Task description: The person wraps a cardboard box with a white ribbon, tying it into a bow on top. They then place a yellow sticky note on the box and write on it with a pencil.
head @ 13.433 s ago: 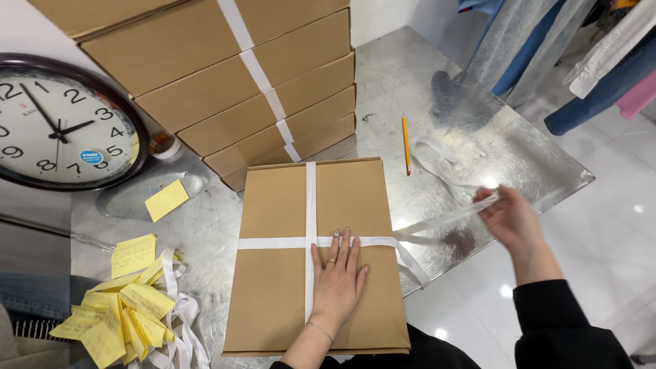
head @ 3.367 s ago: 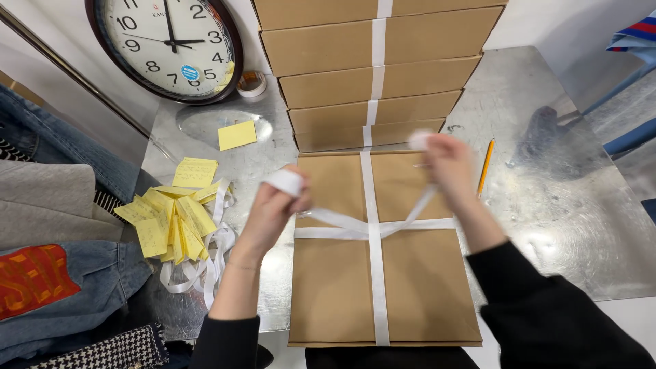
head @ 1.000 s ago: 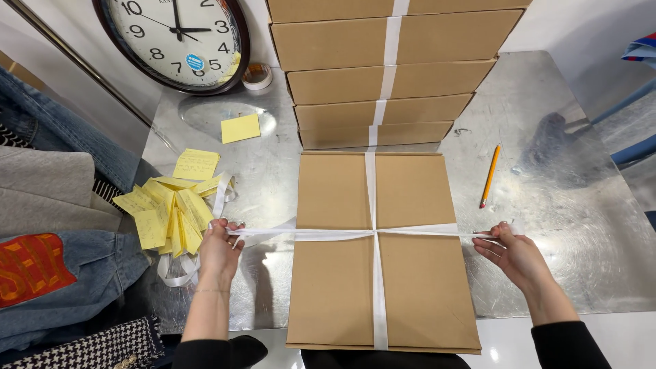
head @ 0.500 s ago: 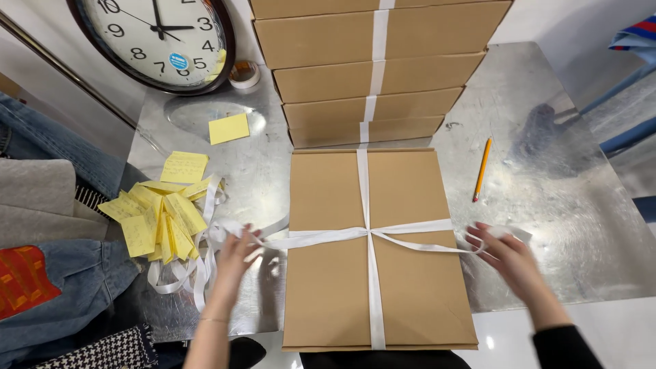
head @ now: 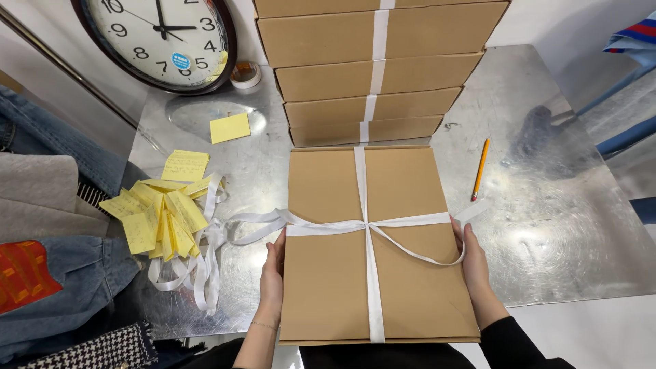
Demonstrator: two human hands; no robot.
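A flat brown cardboard box (head: 410,198) lies on the metal table (head: 547,225) right in front of me. White ribbon (head: 365,225) crosses it lengthwise and sideways, knotted at the middle, with loose ends trailing off both sides. My left hand (head: 273,270) grips the box's left edge. My right hand (head: 470,256) grips its right edge, just below the ribbon's loose loop.
A stack of similar ribbon-tied boxes (head: 376,68) stands behind it. An orange pencil (head: 480,169) lies to the right. Yellow sticky notes (head: 160,215) and spare ribbon (head: 198,273) lie at left. A wall clock (head: 164,34) leans at back left, near a tape roll (head: 244,74). Clothes (head: 48,273) pile at far left.
My hands let go of the ribbon ends and came in to clasp the box's two side edges. The ribbon ends now lie slack.
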